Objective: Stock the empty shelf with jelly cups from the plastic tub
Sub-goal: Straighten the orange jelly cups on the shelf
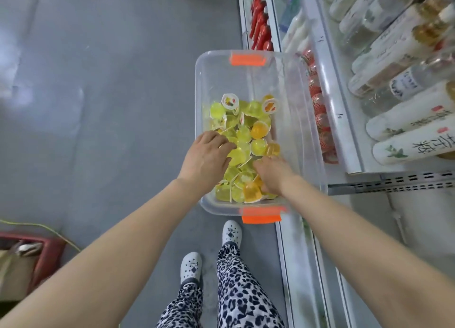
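Grey floor (98, 106); tub (246, 81) nr bottles (406, 116).

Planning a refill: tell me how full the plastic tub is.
Partly full: jelly cups cover only the near half of the plastic tub; its far half shows bare bottom.

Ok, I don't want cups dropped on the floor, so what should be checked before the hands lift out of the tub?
1. Both hands inside the plastic tub: ok. The left hand and right hand lie on the jelly cups.
2. Grip on cups: cannot tell. The fingertips are hidden among the cups.
3. Cups left to scoop: ok. Many fill the tub's near half.
4. Tub steady: cannot tell. What it rests on is hidden.
5. Empty shelf in sight: cannot tell. The shelves that show plainly hold bottles.
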